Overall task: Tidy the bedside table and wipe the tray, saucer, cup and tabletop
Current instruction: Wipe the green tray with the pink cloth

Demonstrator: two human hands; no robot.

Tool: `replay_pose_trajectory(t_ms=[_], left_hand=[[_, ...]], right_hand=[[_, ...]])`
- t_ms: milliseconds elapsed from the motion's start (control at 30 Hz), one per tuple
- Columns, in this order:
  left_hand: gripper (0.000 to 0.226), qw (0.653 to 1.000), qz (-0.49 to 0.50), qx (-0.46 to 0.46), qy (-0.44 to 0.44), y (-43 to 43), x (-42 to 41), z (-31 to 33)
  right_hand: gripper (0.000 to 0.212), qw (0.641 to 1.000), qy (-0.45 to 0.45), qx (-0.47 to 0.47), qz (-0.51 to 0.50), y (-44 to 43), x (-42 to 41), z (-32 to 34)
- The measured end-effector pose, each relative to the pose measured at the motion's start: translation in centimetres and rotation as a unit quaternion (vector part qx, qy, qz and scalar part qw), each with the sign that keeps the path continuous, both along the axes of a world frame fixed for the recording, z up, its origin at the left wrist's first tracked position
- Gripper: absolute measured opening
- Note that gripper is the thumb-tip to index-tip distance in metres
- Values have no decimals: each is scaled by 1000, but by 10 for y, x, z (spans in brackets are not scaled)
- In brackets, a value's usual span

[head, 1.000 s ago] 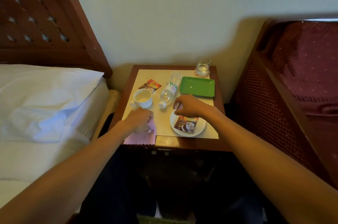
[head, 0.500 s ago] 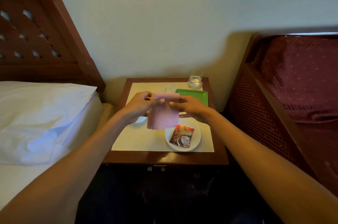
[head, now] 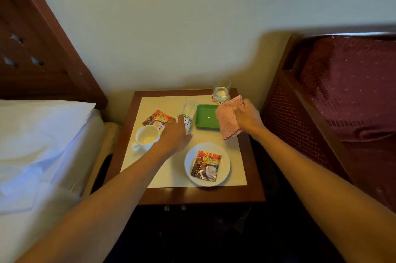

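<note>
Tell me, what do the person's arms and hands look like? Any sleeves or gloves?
No gloves and no sleeves in view. Both forearms are bare all the way to the picture's edge. The left hand and right hand are bare too, and I see no watch, bracelet or rings.

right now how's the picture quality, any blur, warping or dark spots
Head view: dim, warm light; wide-angle bending bows the headboard and wall edges; the pink cloth in the right hand and the left hand look slightly soft; the space under the table is nearly black; the saucer and its sachet are sharp.
</note>
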State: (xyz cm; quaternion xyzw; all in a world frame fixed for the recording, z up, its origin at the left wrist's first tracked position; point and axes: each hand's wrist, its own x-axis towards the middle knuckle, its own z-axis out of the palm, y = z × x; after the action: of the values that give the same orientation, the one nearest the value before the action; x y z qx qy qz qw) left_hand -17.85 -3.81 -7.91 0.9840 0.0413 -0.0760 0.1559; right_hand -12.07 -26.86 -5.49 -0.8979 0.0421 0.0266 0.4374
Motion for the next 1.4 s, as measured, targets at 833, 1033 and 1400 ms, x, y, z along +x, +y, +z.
replay_pose_trajectory(t_ms=[833,1033,1400], left_hand=[[60,992,62,-58,-97,0,129,98],[61,969,93,-167,-157,-9,161,83],[63,937,107,-261,-208,-20,184,60]], right_hand=[[26,999,28,-8,28,10,61,-24],[29,999,34,-8,12,-5,71,-24],[35,999,43,-18,5,-6,88,-28]])
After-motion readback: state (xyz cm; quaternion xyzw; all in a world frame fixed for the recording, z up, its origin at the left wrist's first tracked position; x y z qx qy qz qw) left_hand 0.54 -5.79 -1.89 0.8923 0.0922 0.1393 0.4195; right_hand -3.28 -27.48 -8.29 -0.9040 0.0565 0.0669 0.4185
